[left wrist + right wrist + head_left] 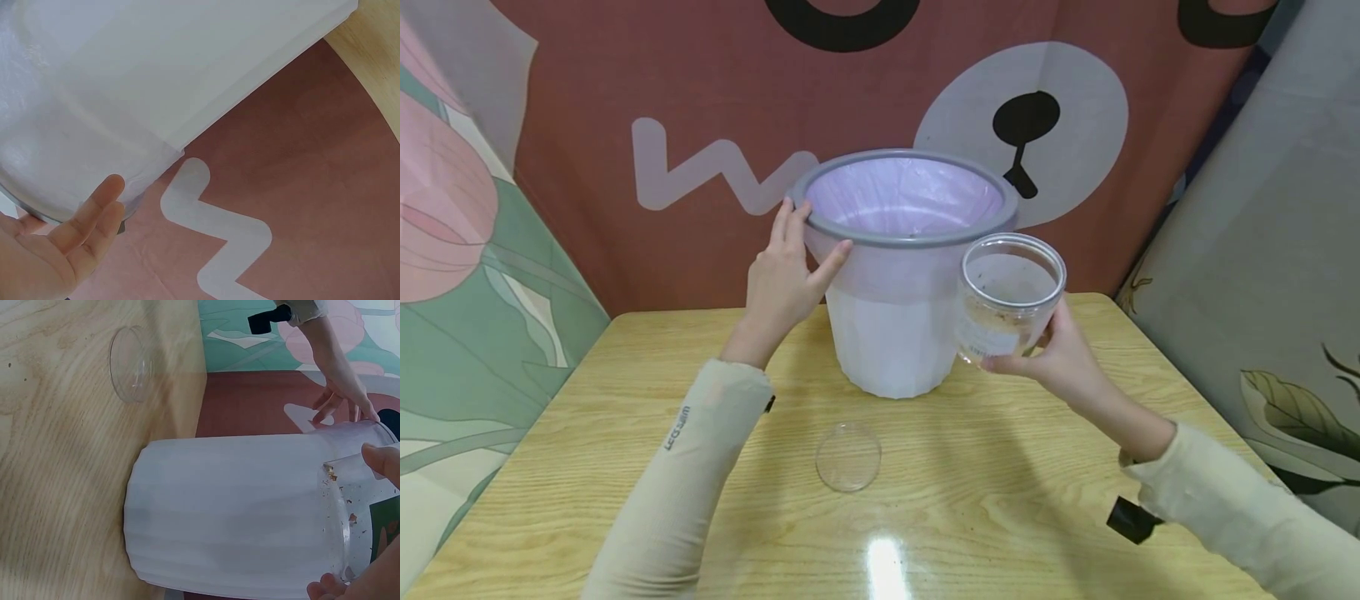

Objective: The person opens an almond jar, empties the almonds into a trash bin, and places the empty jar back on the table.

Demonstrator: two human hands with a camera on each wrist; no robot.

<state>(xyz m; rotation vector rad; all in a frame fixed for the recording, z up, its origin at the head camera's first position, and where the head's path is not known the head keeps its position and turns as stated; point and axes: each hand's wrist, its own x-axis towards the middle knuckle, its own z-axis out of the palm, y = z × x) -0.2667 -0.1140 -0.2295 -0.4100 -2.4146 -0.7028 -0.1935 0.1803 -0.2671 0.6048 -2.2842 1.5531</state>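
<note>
A white waste bin (pixel 887 333) with a grey rim (pixel 917 242) stands upright on the table, lined with a pale purple bag (pixel 902 196). My left hand (pixel 782 279) touches the bin's left side at the rim, its fingers fairly straight and spread. Against the bin's right front, my right hand (pixel 1067 354) grips a clear plastic jar (pixel 992 321), tilted slightly, its mouth uncovered. Brown crumbs (pixel 353 519) cling inside the jar, and it bears a label. A clear round lid (pixel 848 458) lies flat on the table before the bin.
The wood-grain table (pixel 1000 500) reaches back to a reddish-brown printed cloth (pixel 700 258). Patterned fabric hangs at both sides. A small black device (pixel 1133 520) hangs below the right sleeve (pixel 1232 492).
</note>
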